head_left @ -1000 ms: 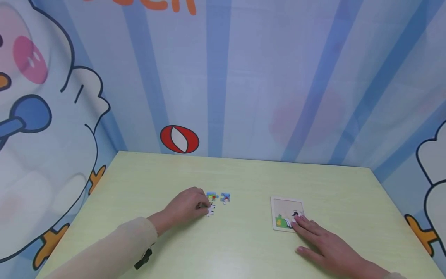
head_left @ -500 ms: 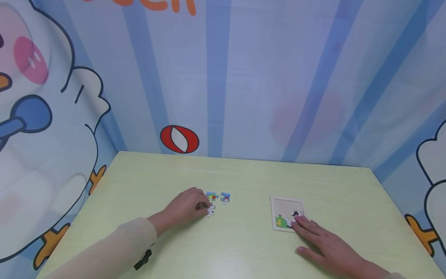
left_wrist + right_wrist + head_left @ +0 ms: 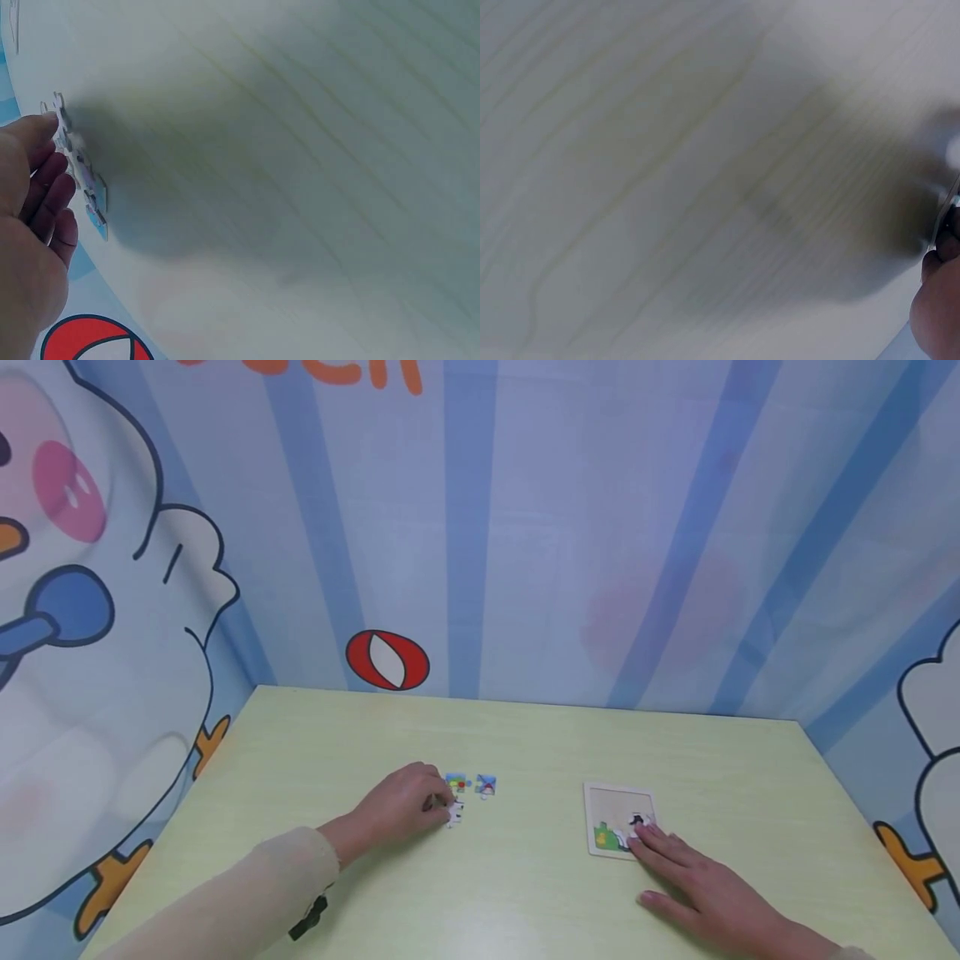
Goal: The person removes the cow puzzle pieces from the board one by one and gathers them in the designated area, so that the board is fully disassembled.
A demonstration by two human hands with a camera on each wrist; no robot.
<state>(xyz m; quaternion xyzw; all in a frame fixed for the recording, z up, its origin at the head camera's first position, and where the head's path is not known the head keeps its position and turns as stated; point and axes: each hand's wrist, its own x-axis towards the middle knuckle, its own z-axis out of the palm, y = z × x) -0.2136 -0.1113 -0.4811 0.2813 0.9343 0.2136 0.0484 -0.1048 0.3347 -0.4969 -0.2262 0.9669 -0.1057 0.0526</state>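
At left of centre, my left hand (image 3: 401, 803) has its thumb and fingers curled at a white jigsaw puzzle piece (image 3: 456, 812) with dark marks. Just beyond lie a colourful puzzle piece (image 3: 455, 781) and a blue one (image 3: 486, 784). The left wrist view catches the pieces (image 3: 99, 196) edge-on, with the thumb right at their near end. To the right, my right hand (image 3: 708, 885) rests its straight fingers on the lower right corner of a square puzzle tray (image 3: 596, 795). Inside that tray, a green piece (image 3: 604, 837) and a black-and-white piece (image 3: 637, 819) show, partly covered by the fingertips.
The pale wooden table (image 3: 525, 893) reaches back to a blue striped curtain (image 3: 540, 527) with cartoon birds at both sides. A stretch of tabletop separates the loose pieces from the tray. A black strap tab (image 3: 308, 918) hangs below the left sleeve (image 3: 247, 893).
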